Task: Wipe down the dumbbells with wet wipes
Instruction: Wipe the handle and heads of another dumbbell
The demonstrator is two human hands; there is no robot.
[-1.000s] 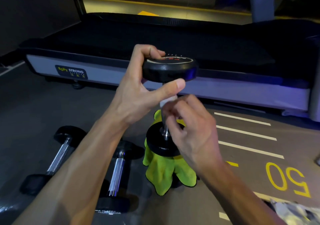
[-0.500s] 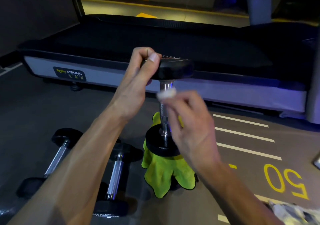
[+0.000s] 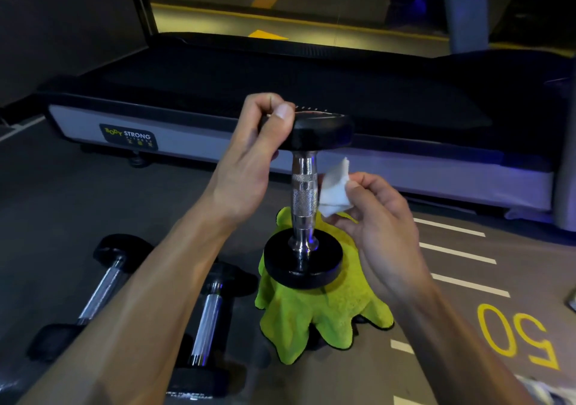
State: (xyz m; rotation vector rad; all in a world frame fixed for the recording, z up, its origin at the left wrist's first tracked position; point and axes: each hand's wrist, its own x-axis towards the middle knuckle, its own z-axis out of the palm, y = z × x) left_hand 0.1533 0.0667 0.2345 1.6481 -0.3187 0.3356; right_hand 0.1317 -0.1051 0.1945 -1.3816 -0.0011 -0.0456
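From the camera on my head I look down at a dumbbell (image 3: 304, 198) standing upright on its lower black head, which sits on a crumpled green cloth (image 3: 314, 317) on the grey floor (image 3: 78, 205). My left hand (image 3: 249, 167) grips the rim of the upper black head: fingers curled over the far-left edge, thumb pressed on top near the edge, holding the weight vertical. The chrome handle with its knurled middle shows bare between the two heads.

My right hand (image 3: 380, 226) pinches a small folded white wet wipe (image 3: 335, 191) between thumb and fingers. The wipe sits just beside the right side of the handle, at the knurled part; I cannot tell whether it touches the metal or stands a hair off it.

Two more dumbbells lie flat on the floor to the left of the cloth, partly under my left forearm: one (image 3: 99, 292) farther left, angled, and one (image 3: 207, 320) near the cloth, its chrome handle running roughly toward me.

Behind everything a treadmill (image 3: 311, 86) spans the floor's far side, with a "BODY STRONG" label (image 3: 129, 138) on its pale side rail. White lines and a yellow "50" (image 3: 514, 339) mark the floor on the right, the number toward the near right corner.
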